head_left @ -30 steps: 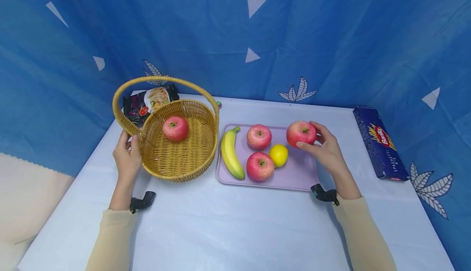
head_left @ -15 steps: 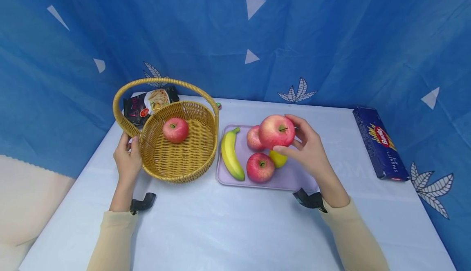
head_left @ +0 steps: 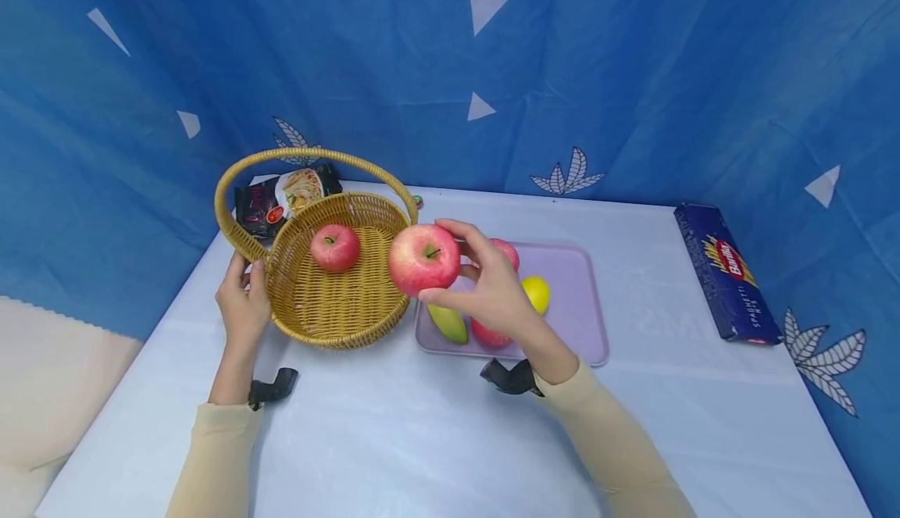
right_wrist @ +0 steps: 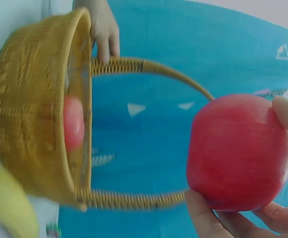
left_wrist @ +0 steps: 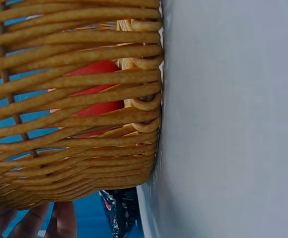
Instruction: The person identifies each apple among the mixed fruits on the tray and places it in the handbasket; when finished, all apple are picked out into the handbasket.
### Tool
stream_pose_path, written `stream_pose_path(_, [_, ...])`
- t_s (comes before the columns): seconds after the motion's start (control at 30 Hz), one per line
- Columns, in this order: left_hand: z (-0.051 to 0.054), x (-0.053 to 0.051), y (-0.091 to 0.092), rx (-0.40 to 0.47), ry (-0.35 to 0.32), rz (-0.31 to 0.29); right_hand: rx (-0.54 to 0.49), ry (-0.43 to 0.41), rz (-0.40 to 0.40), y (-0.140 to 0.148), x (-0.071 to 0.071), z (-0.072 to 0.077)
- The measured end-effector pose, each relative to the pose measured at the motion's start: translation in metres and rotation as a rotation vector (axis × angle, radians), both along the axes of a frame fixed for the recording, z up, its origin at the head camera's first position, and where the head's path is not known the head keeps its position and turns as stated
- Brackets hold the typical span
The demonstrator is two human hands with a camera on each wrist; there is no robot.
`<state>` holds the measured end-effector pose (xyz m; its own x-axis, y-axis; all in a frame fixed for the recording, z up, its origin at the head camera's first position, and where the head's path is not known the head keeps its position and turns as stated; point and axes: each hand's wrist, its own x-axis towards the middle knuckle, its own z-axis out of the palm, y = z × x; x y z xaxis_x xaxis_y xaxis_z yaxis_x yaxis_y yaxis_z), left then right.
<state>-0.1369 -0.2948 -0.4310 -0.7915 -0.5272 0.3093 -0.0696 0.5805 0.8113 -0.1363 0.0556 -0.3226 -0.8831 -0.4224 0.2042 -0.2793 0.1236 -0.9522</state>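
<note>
A red apple point(head_left: 424, 259) is gripped in my right hand point(head_left: 485, 287), held in the air by the right rim of the wicker basket point(head_left: 344, 341). The right wrist view shows the thumb on one side of this apple point(right_wrist: 238, 153) and several fingers on the other. My left hand point(head_left: 242, 299) holds the basket's left rim near the foot of its handle. Inside the basket lies another apple point(head_left: 335, 248), seen as red through the weave in the left wrist view. Right of the basket, a lilac tray point(head_left: 576, 330) bears a banana point(head_left: 447, 323), a lemon point(head_left: 537, 293) and two apples, all but the lemon partly hidden.
Behind the basket lies a black food packet point(head_left: 262, 207). A blue spaghetti box point(head_left: 727, 276) rests at the table's right edge. The basket handle arches high over its opening. A blue curtain point(head_left: 394, 73) hangs along the back of the white table point(head_left: 394, 440).
My right hand has carried the apple leftward from above the tray's right side to the basket's right rim. The left hand and the basket have stayed in place.
</note>
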Motion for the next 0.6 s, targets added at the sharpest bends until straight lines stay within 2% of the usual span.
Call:
stream_pose_path(0.3, [0.000, 0.001, 0.001, 0.001, -0.004, 0.001, 0.042, -0.020, 0.098, -0.046, -0.006, -0.011])
stream_pose_path(0.43, [0.000, 0.000, 0.000, 0.011, -0.004, -0.003, 0.074, -0.044, 0.119, -0.062, -0.010, -0.018])
stream_pose_path(0.6, [0.000, 0.000, 0.000, 0.025, -0.010, -0.007, 0.168, -0.036, 0.113, -0.077, -0.017, -0.028])
